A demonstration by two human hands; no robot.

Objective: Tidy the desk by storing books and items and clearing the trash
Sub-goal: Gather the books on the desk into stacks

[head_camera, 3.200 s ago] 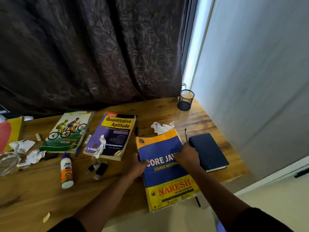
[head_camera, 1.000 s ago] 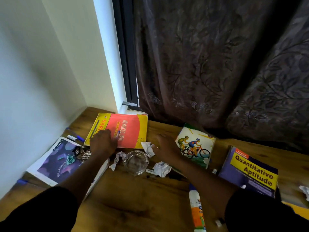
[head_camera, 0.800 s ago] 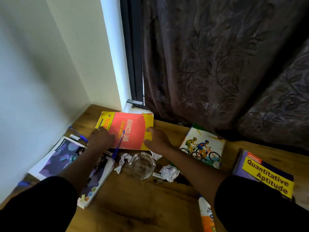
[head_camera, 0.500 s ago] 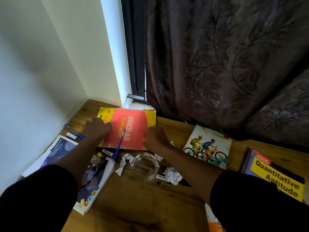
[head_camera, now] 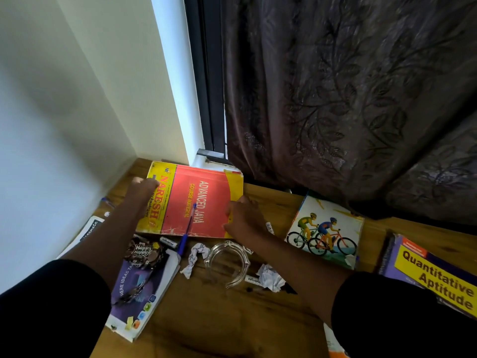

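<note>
A red and yellow "Advanced Java" book (head_camera: 206,200) lies at the back left corner of the wooden desk (head_camera: 219,321). My left hand (head_camera: 140,195) grips its left edge and my right hand (head_camera: 244,218) grips its right edge. A blue pen (head_camera: 188,229) lies across the book's cover, its lower end hanging over the near edge. Crumpled paper balls (head_camera: 193,258) (head_camera: 269,279) lie in front of the book, on either side of a clear glass ashtray (head_camera: 227,264).
A purple notebook (head_camera: 139,295) with a "Happy Happy" snack wrapper (head_camera: 142,253) on it lies at the left. A cycling book (head_camera: 325,231) and a "Quantitative Aptitude" book (head_camera: 433,272) lie to the right. A wall stands left, a dark curtain (head_camera: 335,99) behind.
My view turned from the right end of the desk to its left corner. Both hands moved from the Core Java book onto the Advanced Java book and took hold of its two side edges.
</note>
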